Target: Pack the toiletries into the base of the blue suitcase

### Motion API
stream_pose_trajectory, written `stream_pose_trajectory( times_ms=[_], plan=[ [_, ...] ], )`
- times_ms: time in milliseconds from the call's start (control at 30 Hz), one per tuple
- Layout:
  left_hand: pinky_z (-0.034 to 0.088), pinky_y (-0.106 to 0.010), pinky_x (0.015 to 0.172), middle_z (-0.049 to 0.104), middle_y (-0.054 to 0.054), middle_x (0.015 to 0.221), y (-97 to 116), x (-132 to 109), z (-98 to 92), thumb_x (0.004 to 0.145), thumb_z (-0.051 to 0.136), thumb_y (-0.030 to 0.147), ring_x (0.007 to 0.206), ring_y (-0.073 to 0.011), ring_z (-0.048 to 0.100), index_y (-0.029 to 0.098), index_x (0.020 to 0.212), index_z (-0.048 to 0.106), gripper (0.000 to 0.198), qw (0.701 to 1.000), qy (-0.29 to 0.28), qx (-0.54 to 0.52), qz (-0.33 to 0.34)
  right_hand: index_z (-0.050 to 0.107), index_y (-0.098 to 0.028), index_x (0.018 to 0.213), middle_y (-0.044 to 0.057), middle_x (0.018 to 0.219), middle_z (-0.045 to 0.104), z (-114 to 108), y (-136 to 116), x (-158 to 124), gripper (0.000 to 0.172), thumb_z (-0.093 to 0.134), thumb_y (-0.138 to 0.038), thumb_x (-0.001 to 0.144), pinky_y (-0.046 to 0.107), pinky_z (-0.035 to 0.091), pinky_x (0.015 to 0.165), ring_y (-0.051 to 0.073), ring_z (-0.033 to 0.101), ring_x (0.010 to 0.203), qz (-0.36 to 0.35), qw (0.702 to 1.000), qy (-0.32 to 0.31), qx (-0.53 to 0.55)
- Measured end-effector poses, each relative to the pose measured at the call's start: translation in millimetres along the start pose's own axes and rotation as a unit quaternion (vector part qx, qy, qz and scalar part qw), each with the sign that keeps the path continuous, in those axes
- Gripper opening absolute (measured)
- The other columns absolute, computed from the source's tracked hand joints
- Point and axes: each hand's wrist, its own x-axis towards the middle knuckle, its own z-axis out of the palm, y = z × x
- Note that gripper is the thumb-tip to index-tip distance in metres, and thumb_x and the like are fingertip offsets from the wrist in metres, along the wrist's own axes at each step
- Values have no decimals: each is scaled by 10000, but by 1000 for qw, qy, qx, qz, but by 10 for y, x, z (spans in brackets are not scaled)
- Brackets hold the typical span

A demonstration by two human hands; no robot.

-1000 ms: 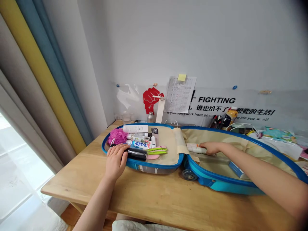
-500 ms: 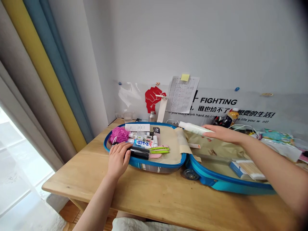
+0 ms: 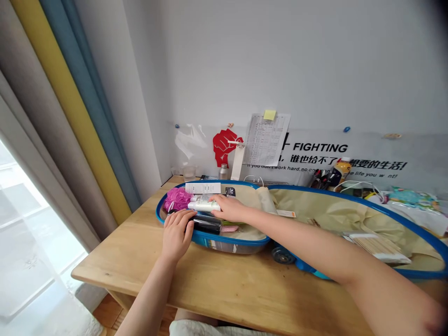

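An open blue suitcase [image 3: 245, 240] with beige lining lies on the wooden table [image 3: 224, 289]. My right hand [image 3: 229, 208] reaches across into its left half, closed on a white tube [image 3: 200, 206] held over the toiletries there. My left hand [image 3: 177, 232] rests on the near left rim, fingers curled against a black tube [image 3: 207, 225]. A pink bath puff [image 3: 177, 198] and a white box [image 3: 203, 187] lie at the back of that half.
The right half of the suitcase holds a box of cotton swabs [image 3: 380, 245]. Bottles, pens and cables [image 3: 336, 175] stand along the wall. A curtain [image 3: 63, 126] hangs left. The table's near edge lies just before me.
My right hand lifted the white tube from the suitcase's right half and carried it left, over the toiletries in the left half. My left hand stayed on the rim.
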Motion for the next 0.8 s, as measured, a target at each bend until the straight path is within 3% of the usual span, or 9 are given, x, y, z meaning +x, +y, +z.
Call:
stream_pose_trajectory(
  times_ms=[200,400,500,667,800],
  plan=[
    [374,-402,952,694,-54,1119,15,3,-1,979,326,303,1073,-229,591,227,1109,645,353,1000,1,1,-2,552,-267,1245,67,1270,520,46,61,72,457,641,-389,814,290,459,838,175,631,958,-37,999,1,-27],
    [369,-410,958,690,-62,1129,9,-2,-3,982,318,307,1087,-236,582,225,1117,642,360,1000,-8,-1,-4,526,-277,1315,78,1337,497,64,63,6,496,616,-361,834,299,480,781,201,631,978,-59,997,-15,-48],
    [368,-409,958,690,-61,1131,6,-4,-3,983,317,308,1085,-236,583,227,1119,639,359,1000,-9,1,-5,551,-306,1303,62,1354,501,0,49,-17,436,552,-361,871,298,483,785,193,634,976,-61,997,-16,-48],
    [368,-398,951,689,-56,1136,-7,-15,6,983,320,302,1094,-235,578,222,1118,639,355,1000,-10,4,-2,538,-295,1321,42,1344,536,-387,236,-77,425,465,-352,906,275,470,831,170,614,1017,-29,999,16,-37],
    [361,-398,949,687,-54,1139,-25,-23,19,985,328,305,1095,-237,572,221,1125,634,347,1000,-6,4,4,588,-253,1254,50,1285,594,-800,734,-281,395,393,-354,925,273,464,819,155,619,944,61,996,56,-44]
  ],
)
